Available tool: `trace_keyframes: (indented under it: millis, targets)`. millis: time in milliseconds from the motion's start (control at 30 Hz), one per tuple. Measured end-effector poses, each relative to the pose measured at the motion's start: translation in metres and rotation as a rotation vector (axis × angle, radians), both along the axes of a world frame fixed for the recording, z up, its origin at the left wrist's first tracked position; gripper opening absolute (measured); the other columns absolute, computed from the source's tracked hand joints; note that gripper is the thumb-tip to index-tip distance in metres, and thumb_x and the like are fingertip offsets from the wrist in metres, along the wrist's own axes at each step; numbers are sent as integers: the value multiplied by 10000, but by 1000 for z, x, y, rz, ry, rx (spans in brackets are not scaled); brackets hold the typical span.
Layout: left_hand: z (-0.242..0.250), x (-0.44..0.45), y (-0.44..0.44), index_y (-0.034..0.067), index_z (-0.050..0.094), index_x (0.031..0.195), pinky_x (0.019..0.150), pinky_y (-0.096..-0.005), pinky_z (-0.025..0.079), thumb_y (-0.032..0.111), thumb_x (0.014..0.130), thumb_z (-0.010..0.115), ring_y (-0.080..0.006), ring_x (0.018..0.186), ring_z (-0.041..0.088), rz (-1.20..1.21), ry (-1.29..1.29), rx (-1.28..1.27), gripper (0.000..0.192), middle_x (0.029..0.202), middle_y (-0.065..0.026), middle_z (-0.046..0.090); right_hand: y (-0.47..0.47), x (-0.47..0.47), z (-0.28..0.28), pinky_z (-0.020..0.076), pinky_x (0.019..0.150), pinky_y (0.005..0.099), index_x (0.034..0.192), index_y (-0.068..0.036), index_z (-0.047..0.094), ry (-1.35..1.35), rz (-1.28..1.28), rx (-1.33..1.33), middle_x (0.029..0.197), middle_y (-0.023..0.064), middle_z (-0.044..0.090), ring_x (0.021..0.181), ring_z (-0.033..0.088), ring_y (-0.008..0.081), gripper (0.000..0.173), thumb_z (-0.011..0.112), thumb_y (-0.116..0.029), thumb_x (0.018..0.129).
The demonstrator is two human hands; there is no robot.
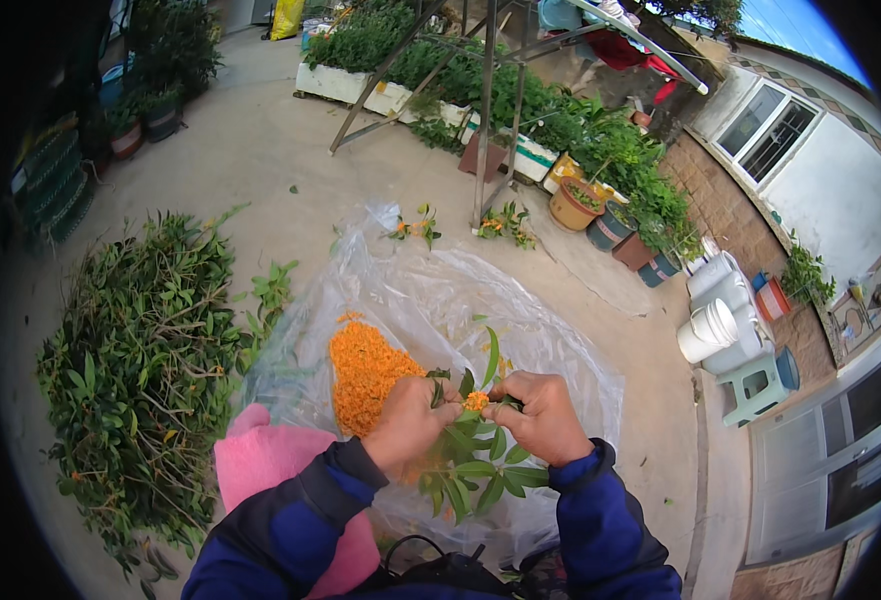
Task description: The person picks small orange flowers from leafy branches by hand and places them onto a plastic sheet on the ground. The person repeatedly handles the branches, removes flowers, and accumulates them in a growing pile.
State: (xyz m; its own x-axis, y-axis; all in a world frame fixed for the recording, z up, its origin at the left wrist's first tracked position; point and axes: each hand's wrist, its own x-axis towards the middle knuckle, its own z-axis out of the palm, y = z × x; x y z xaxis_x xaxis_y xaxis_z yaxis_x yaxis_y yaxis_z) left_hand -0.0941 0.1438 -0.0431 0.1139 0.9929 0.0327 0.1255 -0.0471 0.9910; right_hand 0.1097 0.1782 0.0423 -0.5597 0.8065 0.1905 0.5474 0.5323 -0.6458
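Note:
A leafy green branch (485,465) hangs below my two hands, with a small cluster of orange blossoms (475,401) between them. My left hand (414,416) grips the branch from the left, thumb and fingertips pressed together. On the other side my right hand (541,416) pinches at the sprig right beside the blossoms. Under both hands a clear plastic sheet (560,330) is spread on the concrete. A heap of loose orange blossoms (365,367) lies on it, partly covered by my left hand.
Left of the sheet lies a big pile of cut leafy branches (147,367). Two flowering sprigs (416,226) rest beyond it, near a metal rack's legs (485,150). Pink cloth (283,454) is by my left forearm. Potted plants (577,202), a white bucket (708,330) and a plastic stool (752,386) stand rightward.

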Motion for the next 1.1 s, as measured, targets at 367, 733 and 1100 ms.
trace_keyframes:
  millis: [367, 733, 1100]
  targets:
    - [-10, -3, 3, -15, 662, 852, 686, -296, 457, 20, 885, 721, -97, 740, 534, -135, -156, -102, 77, 774, 7, 604, -6, 3, 5, 502, 603, 443, 956, -54, 689, -358, 167, 329, 843, 128, 609, 720, 638, 367, 248, 788, -69, 729]
    - [2, -6, 2, 10, 685, 890, 673, -376, 487, 98, 849, 741, -249, 665, 629, -152, 72, 154, 113, 700, -127, 628, 1, 13, -18, 404, 533, 324, 856, -3, 681, 139, -22, -432, 696, 64, 589, 566, 513, 181, 56, 703, -55, 854]
    - [5, 0, -1, -47, 679, 954, 686, -317, 475, 58, 910, 729, -142, 705, 562, -131, -26, 161, 124, 741, -74, 613, -6, 11, -38, 286, 494, 234, 888, 5, 678, 600, -551, -965, 705, -17, 551, 550, 406, 50, 91, 695, -74, 928]
